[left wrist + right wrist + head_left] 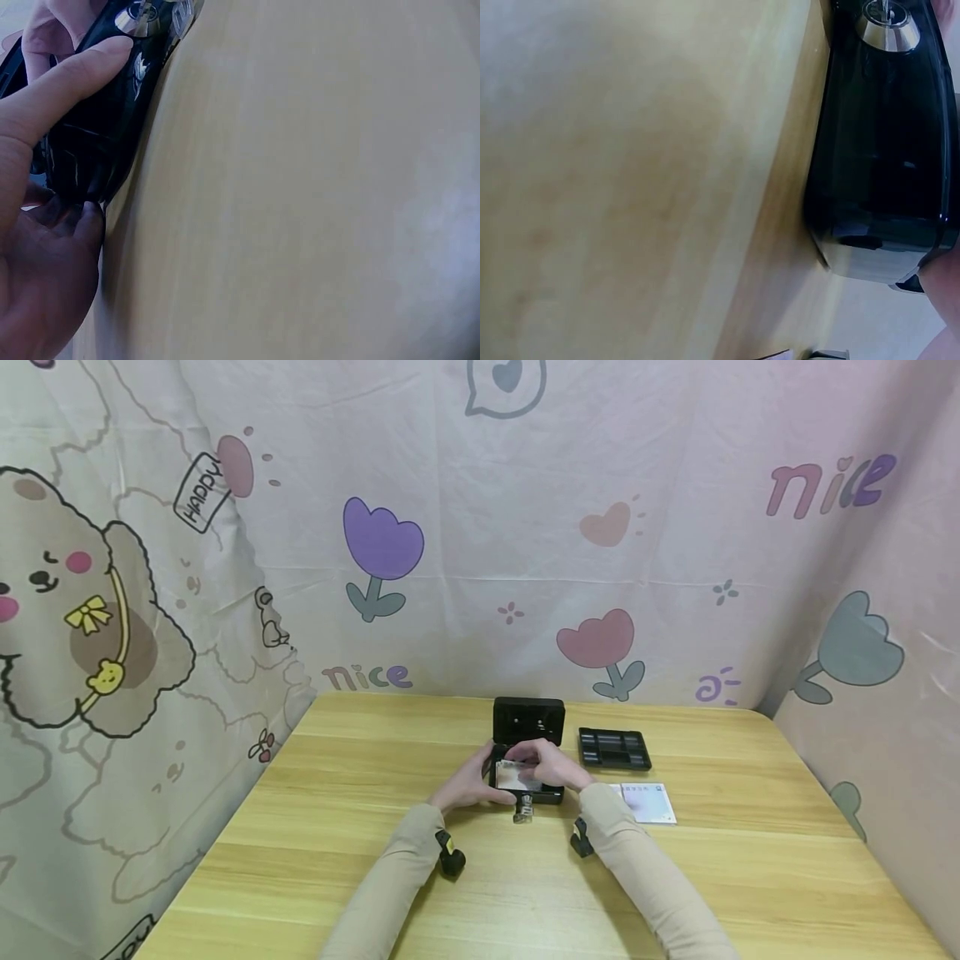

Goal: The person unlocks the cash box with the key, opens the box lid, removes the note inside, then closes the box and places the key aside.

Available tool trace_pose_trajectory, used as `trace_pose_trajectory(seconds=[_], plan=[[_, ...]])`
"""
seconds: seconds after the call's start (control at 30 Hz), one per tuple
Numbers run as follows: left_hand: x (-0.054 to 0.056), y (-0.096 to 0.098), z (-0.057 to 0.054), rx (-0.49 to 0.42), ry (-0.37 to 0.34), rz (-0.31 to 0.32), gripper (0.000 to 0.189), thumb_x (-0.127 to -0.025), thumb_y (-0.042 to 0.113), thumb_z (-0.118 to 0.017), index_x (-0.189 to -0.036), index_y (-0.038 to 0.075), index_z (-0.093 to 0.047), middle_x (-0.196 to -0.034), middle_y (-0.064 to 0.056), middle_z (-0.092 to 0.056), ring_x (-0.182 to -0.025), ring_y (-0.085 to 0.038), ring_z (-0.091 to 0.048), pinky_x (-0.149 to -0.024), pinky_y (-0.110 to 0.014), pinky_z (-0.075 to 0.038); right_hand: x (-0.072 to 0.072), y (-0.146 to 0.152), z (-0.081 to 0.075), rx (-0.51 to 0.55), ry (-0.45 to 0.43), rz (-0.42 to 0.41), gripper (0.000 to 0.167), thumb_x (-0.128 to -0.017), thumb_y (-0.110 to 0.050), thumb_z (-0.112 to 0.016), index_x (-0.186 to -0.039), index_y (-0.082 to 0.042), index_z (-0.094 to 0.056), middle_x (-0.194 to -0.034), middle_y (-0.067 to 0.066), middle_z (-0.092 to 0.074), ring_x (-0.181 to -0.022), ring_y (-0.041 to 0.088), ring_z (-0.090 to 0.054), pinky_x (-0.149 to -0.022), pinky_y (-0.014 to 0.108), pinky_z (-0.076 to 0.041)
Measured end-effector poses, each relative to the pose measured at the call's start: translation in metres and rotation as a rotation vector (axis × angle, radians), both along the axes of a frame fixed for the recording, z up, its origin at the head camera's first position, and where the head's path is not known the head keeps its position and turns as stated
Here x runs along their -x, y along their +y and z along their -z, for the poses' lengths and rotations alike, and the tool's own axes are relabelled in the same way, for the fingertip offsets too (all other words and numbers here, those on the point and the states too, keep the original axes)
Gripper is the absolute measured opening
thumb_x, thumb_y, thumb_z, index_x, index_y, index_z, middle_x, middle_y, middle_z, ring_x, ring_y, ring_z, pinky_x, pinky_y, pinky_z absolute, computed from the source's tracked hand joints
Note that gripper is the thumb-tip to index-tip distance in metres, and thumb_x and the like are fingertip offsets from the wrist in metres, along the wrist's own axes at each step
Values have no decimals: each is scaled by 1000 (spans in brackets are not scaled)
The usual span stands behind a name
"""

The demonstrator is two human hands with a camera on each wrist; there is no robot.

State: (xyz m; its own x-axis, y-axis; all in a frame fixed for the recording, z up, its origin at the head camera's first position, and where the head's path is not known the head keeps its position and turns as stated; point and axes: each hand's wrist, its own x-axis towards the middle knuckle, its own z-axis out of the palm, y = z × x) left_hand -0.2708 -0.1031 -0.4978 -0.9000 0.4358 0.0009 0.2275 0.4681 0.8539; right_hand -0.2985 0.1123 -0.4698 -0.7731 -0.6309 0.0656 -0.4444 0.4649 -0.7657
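Note:
A black cash box stands on the table with its lid raised at the back. My left hand grips the box's left side, the thumb lying along the front wall beside the silver lock. A key is in that lock, and a small shiny tag hangs at the front. Inside the box lies a pale printed card. Over it reaches my right hand, its fingers bent down into the box; whether they pinch the card is hidden.
A black compartment tray lies to the right of the box. Nearer the front, more pale printed cards lie flat, partly behind my right sleeve. A patterned cloth hangs behind the wooden table.

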Motion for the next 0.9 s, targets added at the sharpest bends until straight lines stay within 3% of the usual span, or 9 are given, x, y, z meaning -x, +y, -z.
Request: trace_pose_trajectory(seconds=[0.2,0.63,0.9], plan=[[0,0,0,8,12,2,123,-74,31,-90,-160,-3,-10,-168,-24,-14,-155,-39,-20,-128,-52,-21,-1,0,0,14,-5,-11,34,-89,6,-66,-123,6,-65,-123,25,-70,-116,36,-67,-99,48,-57],[-2,0,-1,35,-6,-21,124,-72,34,-91,-161,0,-11,-168,-22,-13,-155,-38,-20,-128,-53,-21,-3,-1,1,74,-10,57,36,-87,5,-69,-123,2,-68,-123,20,-71,-115,34,-67,-102,49,-55],[-2,0,-1,36,-1,-27,123,-73,35,-91,-161,0,-11,-169,-21,-12,-156,-37,-18,-129,-53,-20,-5,-2,2,86,24,64,37,-86,6,-71,-122,3,-68,-123,20,-71,-115,35,-67,-102,51,-55]])
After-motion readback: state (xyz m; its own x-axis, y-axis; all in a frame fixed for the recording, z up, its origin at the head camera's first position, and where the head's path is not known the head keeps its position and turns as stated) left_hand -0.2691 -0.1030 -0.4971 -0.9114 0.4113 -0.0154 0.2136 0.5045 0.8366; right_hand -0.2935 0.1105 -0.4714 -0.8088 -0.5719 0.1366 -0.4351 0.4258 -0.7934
